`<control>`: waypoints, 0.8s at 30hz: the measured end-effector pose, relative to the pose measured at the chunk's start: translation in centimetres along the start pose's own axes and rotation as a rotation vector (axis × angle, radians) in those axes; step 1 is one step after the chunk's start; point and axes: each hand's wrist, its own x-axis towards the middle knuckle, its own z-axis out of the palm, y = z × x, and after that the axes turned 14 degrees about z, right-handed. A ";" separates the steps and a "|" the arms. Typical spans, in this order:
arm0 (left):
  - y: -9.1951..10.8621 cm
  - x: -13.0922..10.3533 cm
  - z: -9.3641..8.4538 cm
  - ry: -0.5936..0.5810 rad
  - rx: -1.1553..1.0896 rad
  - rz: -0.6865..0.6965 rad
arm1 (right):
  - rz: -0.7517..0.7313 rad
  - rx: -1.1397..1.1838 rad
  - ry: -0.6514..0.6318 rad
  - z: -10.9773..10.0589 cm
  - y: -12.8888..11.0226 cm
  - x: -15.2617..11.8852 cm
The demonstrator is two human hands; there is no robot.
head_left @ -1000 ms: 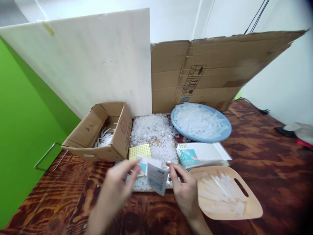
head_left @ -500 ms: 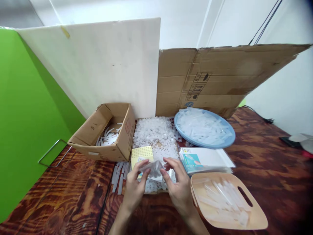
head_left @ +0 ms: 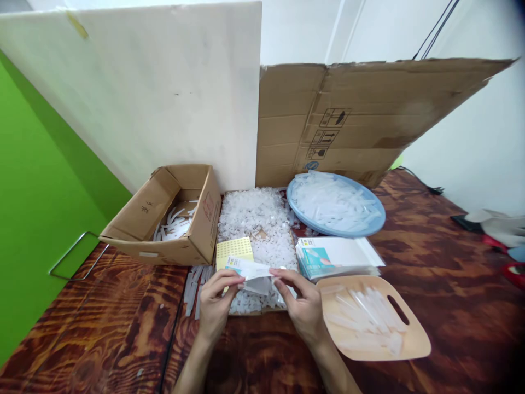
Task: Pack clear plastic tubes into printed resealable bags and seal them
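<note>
Between my two hands is a small clear plastic bag (head_left: 257, 285), stretched sideways with a pale band along its upper edge. The fingertips of my left hand (head_left: 218, 298) pinch its left end. My right hand (head_left: 301, 306) grips the other end between thumb and fingers. Just behind the bag lies a white printed packet (head_left: 241, 266) with a blue and yellow label, partly covered by it. A yellow sheet of small round stickers (head_left: 235, 249) sits beyond my left hand. Underneath spreads a shallow cardboard tray heaped with small clear plastic pieces (head_left: 254, 210).
An open cardboard box (head_left: 200, 230) with white strips stands at the left. To the right are a blue round tray (head_left: 379, 221) of translucent strips, a stack of printed plastic bags (head_left: 348, 251), and a peach board (head_left: 414, 342) bearing clear strips. Loose strips (head_left: 191, 293) lie by the box.
The bag has gone from crumpled and bunched to pulled out flatter between my hands. The camera view has shifted, so the scene sits slightly higher and further left.
</note>
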 end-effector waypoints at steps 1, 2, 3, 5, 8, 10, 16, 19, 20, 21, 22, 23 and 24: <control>-0.2 -0.6 -0.1 0.000 -0.009 -0.006 | 0.001 0.014 -0.022 -0.1 0.3 -0.4; -0.3 -1.2 -0.2 -0.001 -0.019 -0.011 | 0.006 0.032 -0.040 -0.1 0.6 -0.8; -0.4 -1.8 -0.3 0.001 -0.028 -0.019 | 0.016 0.050 -0.058 -0.2 0.9 -1.3; -0.4 -3.3 -0.8 -0.006 -0.031 -0.053 | 0.049 0.078 -0.094 -0.5 1.4 -2.3; 0.1 -5.9 -1.4 -0.041 0.005 -0.170 | 0.136 0.072 -0.132 -0.8 2.1 -4.3; 0.8 -7.7 -1.5 -0.060 0.015 -0.295 | 0.230 0.083 -0.141 -0.9 2.6 -6.1; 3.3 -12.1 -0.5 -0.030 -0.227 -0.760 | 0.736 0.440 -0.230 -0.5 4.4 -11.7; 3.8 -13.1 -0.1 0.006 -0.316 -0.949 | 0.869 0.593 -0.183 -0.6 5.1 -13.1; 3.8 -13.2 0.0 0.009 -0.329 -0.980 | 0.890 0.611 -0.173 -0.7 5.2 -13.3; 3.8 -13.2 0.0 0.012 -0.337 -0.996 | 0.907 0.614 -0.167 -0.8 5.3 -13.4; 3.8 -13.2 0.1 0.018 -0.341 -1.006 | 0.918 0.608 -0.166 -0.9 5.4 -13.5; 3.7 -13.2 0.1 0.024 -0.340 -1.011 | 0.926 0.597 -0.167 -1.0 5.5 -13.5; 3.7 -13.1 0.0 0.031 -0.335 -1.013 | 0.933 0.586 -0.166 -1.1 5.5 -13.5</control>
